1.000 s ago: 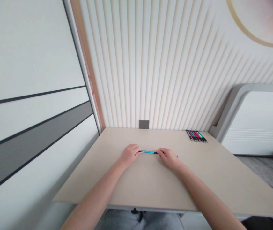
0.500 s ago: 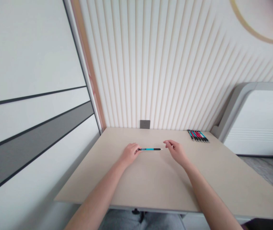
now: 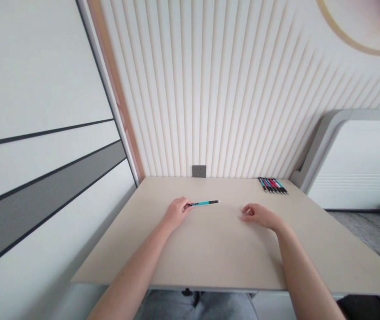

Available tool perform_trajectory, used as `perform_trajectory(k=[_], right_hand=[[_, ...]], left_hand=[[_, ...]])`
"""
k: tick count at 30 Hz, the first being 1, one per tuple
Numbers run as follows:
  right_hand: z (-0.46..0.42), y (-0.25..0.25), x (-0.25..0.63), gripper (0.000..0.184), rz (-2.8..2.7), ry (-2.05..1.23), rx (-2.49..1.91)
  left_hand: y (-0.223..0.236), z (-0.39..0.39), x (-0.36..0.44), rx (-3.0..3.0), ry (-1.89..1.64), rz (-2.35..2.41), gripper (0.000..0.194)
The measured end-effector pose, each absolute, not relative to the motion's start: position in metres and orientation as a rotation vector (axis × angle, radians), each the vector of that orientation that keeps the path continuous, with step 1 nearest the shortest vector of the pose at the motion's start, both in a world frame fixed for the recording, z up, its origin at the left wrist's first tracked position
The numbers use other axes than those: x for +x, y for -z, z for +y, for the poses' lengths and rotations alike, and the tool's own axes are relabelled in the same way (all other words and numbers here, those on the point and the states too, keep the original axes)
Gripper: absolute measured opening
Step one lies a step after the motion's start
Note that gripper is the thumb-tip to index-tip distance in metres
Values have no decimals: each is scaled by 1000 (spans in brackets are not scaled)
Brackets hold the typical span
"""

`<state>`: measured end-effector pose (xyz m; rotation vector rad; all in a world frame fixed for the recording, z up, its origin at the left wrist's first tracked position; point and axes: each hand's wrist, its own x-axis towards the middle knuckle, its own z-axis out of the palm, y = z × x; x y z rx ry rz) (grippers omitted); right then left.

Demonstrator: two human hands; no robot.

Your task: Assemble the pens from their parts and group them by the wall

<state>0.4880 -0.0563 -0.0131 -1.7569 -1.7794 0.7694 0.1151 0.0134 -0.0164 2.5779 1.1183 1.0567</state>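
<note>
A slim blue pen [image 3: 203, 203] with a black grip and a pale tip is pinched at its rear end by my left hand [image 3: 177, 211]. The pen points right, its tip slightly raised in the picture. My right hand [image 3: 258, 215] is off to the right, apart from the pen. Its fingers are loosely curled, with a gap between thumb and fingertips and nothing visible in them. Both hands are over the beige table [image 3: 210, 258]. A row of several blue, red and black pens [image 3: 273, 186] lies side by side at the far right of the tabletop.
Behind the table rises a ribbed cream wall with a dark socket plate [image 3: 199, 171]. A white and grey panelled surface [image 3: 77, 191] borders the left side. To the right stands a grey and white headboard-like piece [image 3: 353, 155]. The table's front edge runs close to my lap.
My right hand has moved right and down, away from the pen tip, and turned. The left hand still pinches the pen, whose tip end now tilts upward. The view has shifted slightly.
</note>
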Motion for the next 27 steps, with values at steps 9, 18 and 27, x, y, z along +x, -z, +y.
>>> perform_trajectory(k=[9,18,27], right_hand=[[-51,4,448,17,-1766,-639,-1567],[-49,6,405,34,-1604,-578,-1408],[-49,13,399,36,-1582,-622,-1371]], left_hand=[[16,14,115,2566,-1029,1100,4],[16,13,115,2554,-1028,1098,8],[16,12,117,2556,-1018,1055,7]])
